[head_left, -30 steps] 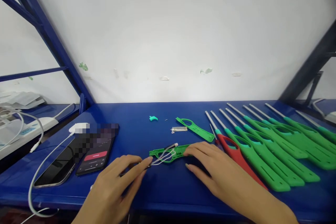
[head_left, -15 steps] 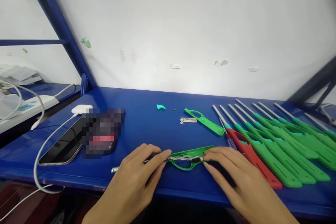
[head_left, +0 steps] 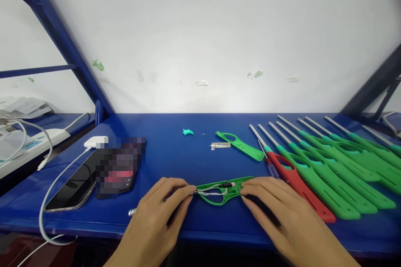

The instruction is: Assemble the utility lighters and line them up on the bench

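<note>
Between my hands lies an open green lighter shell half [head_left: 236, 192] with a trigger loop, its inside facing up. White wires run along it to a small black igniter [head_left: 227, 185] with a pale end, which sits across the shell's upper edge. My left hand [head_left: 159, 212] is closed on the shell's narrow end and the metal tube [head_left: 132, 212], whose tip shows past the hand. My right hand [head_left: 275, 212] pinches the wide end. Farther back lie the other green shell half [head_left: 247, 150], a clear fuel tank [head_left: 221, 145] and a turquoise trigger [head_left: 188, 132].
Several finished-looking green lighters [head_left: 332, 171] and a red one [head_left: 303, 187] lie in a row at right, beside a screwdriver [head_left: 272, 167]. Two phones, one black-screened [head_left: 73, 181], and a white charger [head_left: 94, 142] with its cable occupy the left. A wall [head_left: 200, 37] stands behind.
The black igniter has shifted up and left, away from my right fingertips, and the wires now droop into the loop. Both hands keep to the shell's ends. The view has tilted slightly.
</note>
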The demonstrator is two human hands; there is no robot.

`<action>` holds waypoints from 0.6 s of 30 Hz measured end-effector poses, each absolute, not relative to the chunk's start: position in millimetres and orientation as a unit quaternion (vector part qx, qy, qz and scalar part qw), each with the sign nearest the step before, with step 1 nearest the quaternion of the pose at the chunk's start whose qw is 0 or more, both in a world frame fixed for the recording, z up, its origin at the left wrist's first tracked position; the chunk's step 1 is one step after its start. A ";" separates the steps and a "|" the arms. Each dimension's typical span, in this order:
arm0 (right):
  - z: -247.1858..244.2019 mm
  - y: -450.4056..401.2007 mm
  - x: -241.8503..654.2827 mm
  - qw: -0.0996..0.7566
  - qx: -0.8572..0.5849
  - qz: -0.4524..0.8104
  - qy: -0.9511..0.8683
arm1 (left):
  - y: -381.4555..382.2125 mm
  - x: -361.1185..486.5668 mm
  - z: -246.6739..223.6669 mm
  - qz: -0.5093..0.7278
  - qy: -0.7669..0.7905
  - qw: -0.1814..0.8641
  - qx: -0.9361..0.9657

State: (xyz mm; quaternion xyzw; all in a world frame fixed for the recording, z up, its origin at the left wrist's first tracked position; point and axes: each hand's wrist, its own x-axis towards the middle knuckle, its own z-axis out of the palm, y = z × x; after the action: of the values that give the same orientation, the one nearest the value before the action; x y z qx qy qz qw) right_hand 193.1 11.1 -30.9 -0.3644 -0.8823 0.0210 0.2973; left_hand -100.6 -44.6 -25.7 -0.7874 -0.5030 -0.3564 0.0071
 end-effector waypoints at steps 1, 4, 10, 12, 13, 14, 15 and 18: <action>-30.5 11.0 193.0 0.298 -0.363 0.020 -0.883 | -44.9 -100.8 -26.0 -0.353 -0.504 0.002 -0.788; -30.1 10.8 193.3 0.303 -0.358 0.019 -0.883 | -45.9 -101.0 -25.5 -0.342 -0.505 -0.014 -0.793; -30.6 10.7 194.0 0.297 -0.361 0.023 -0.884 | -46.6 -100.3 -19.2 -0.350 -0.498 -0.025 -0.793; -30.4 10.4 194.4 0.296 -0.361 0.022 -0.884 | -46.3 -100.1 -18.0 -0.355 -0.493 -0.028 -0.794; -30.2 10.2 194.6 0.294 -0.360 0.021 -0.885 | -45.9 -100.2 -17.7 -0.357 -0.491 -0.030 -0.794; -29.9 10.0 194.8 0.292 -0.359 0.020 -0.886 | -45.4 -100.4 -17.5 -0.356 -0.491 -0.034 -0.794; -29.6 9.8 195.0 0.289 -0.359 0.019 -0.887 | -44.8 -100.8 -17.4 -0.355 -0.490 -0.039 -0.795; -28.7 9.2 194.9 0.286 -0.356 0.014 -0.889 | -42.7 -102.2 -17.3 -0.353 -0.486 -0.044 -0.798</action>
State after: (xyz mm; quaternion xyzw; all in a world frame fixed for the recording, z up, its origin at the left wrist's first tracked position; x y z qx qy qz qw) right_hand 194.9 9.2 -28.7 -0.3563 -0.8893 0.0135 0.2863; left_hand -102.2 -42.7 -17.3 -0.7978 -0.4865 -0.3535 -0.0441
